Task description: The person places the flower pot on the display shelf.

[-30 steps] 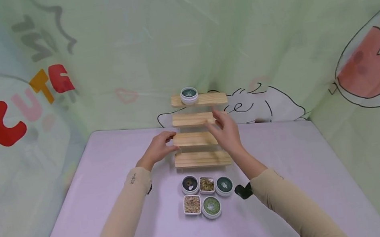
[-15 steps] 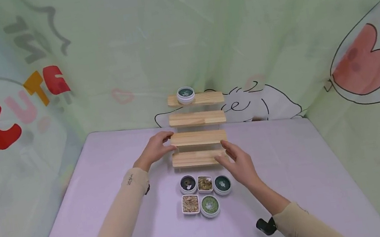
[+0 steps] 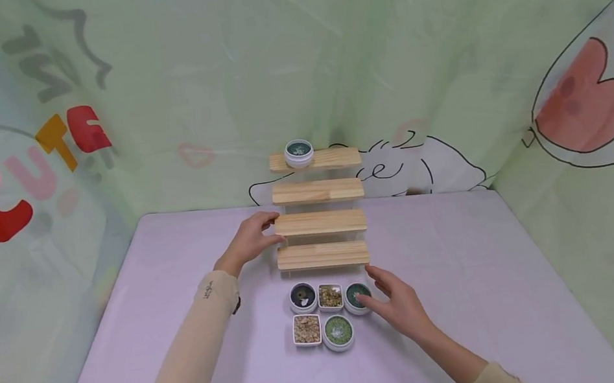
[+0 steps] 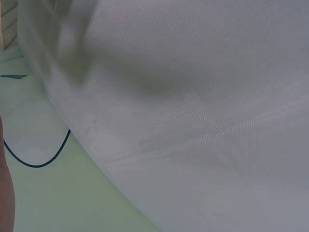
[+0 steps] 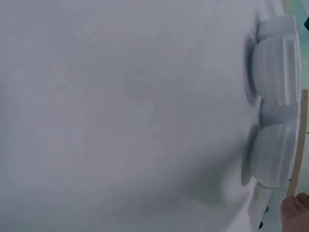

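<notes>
Left hand: the left hand (image 3: pixel 251 238) is gripping the left end of the wooden rack (image 3: pixel 320 222) at its second shelf from the bottom, thumb and fingers pinching the board's edges.
Right hand: the right hand (image 3: pixel 399 303) is reaching over the dark-green cup (image 3: pixel 356 289), its fingers spreading apart, the thumb overlapping the rim; whether it is touching, one cannot tell.
Dark-green cup: it is standing on the worktop (image 3: pixel 439 251), in front of the rack's right end.
Neighbouring cups: the black cup (image 3: pixel 303 296) and the small square cup (image 3: pixel 330 296) are standing to its left; the tan-chip cup (image 3: pixel 307 329) and the bright-green cup (image 3: pixel 338 330) are forming a nearer row.
Top shelf: the teal cup (image 3: pixel 299 151) is resting left of centre.
</notes>
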A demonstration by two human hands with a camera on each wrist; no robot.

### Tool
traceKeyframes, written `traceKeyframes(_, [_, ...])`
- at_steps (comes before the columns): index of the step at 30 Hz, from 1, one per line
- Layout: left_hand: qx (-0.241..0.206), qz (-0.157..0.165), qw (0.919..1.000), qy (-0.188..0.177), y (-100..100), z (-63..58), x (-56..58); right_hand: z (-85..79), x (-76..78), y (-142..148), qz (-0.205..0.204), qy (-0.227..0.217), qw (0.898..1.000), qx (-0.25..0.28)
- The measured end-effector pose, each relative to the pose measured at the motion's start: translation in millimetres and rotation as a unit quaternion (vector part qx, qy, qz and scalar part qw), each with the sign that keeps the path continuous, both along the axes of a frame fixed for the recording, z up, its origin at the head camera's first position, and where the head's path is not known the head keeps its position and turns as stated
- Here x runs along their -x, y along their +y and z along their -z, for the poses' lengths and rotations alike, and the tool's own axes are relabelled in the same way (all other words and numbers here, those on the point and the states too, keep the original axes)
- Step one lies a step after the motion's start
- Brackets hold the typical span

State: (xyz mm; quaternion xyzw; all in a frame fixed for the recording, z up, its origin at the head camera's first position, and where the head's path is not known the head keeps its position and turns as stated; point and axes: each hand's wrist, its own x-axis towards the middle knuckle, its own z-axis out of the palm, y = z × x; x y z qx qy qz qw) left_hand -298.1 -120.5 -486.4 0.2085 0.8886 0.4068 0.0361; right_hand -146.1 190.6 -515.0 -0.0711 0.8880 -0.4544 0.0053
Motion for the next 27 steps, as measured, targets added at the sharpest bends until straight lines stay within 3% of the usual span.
traceKeyframes(5, [0.005,-0.003,1.0000,-0.005,0.2,-0.3,0.5,10.9,-5.1,1.7,-0.008,-0.013,1.000,-0.006])
traceKeyframes(12, [0.002,-0.004,0.9999,-0.012,0.1,2.1,0.7,25.6,-7.1,2.0,-0.014,0.005,1.000,0.010])
traceKeyframes(27, [0.003,-0.008,0.9999,-0.013,-0.1,1.9,1.1,34.8,-5.1,-1.3,-0.008,0.021,1.000,0.021])
